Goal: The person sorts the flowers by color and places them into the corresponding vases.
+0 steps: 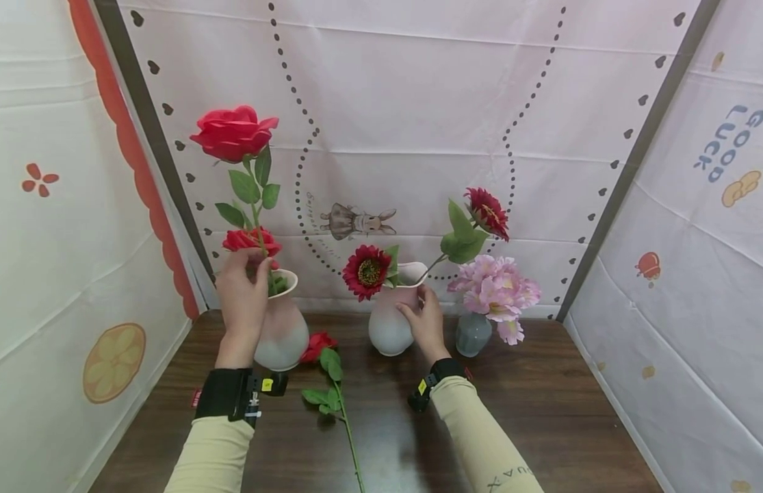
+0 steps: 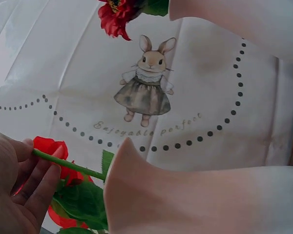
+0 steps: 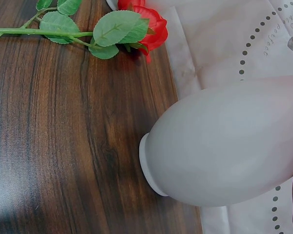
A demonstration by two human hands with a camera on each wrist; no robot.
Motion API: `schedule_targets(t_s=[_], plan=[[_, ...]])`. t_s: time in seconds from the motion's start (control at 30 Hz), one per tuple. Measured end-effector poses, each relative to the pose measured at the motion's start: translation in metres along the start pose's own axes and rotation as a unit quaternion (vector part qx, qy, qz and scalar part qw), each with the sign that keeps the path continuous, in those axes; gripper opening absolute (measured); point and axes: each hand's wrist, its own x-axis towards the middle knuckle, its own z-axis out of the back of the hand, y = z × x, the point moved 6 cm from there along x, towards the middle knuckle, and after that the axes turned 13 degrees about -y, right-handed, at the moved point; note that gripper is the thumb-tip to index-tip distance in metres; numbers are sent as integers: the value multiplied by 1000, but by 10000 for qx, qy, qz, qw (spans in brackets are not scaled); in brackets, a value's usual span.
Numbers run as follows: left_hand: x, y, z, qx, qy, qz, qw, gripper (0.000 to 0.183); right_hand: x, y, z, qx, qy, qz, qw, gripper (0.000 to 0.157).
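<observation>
My left hand (image 1: 241,301) pinches the green stem (image 2: 73,163) of a tall red rose (image 1: 236,133) between thumb and fingers. That stem runs down into the mouth of the left pink-and-grey vase (image 1: 282,335), where a second, lower red rose (image 1: 261,239) shows behind the hand. At the middle vase (image 1: 390,325), my right hand (image 1: 427,322) grips the neck, thumb in front. Two dark red daisy-like flowers stand in it: one (image 1: 365,272) leans left, the other (image 1: 488,213) reaches up to the right. The right wrist view shows this vase's pale body (image 3: 224,146) upright on the table.
Another red rose (image 1: 320,346) lies on the brown wooden table (image 1: 535,424) between the vases, its stem pointing toward me. To the right stands a small grey-blue vase (image 1: 473,335) with pink blossoms (image 1: 498,287). Printed cloth (image 1: 412,89) hangs behind and at both sides.
</observation>
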Motion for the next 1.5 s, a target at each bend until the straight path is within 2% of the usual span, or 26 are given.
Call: schedule_targets(t_s=[0.23,0.53,0.7,0.8,0.93,1.17,1.27,1.37,1.5], plan=[[-5,7,-4,130,185,72,9997,22,0,0,-1,14,-12,-6,10000,62],[-12,24,-10,488,823,478,9943,24,0,-1,-3,6,-33,-84,10000,63],[-15,27,-7,776,1437,778,9835,46,-1,0,-3,-3,-46,-55,10000,63],[-17,27,-3,884,1618,951,9782,61,-1,1,-2,-4,-45,-18,10000,62],[-20,23,1,700,1532,947,9812,63,-1,1,-2,14,-39,-2,10000,62],[-25,9,8,330,1041,561,9924,42,0,-1,-1,-8,-44,15,10000,63],[-30,4,8,159,964,455,9942,36,0,-1,0,1,-52,18,10000,63],[-37,2,6,47,1121,400,9929,31,0,-1,0,20,-46,26,10000,63],[-51,3,-1,34,1517,367,9877,27,0,-1,0,60,-57,36,10000,63]])
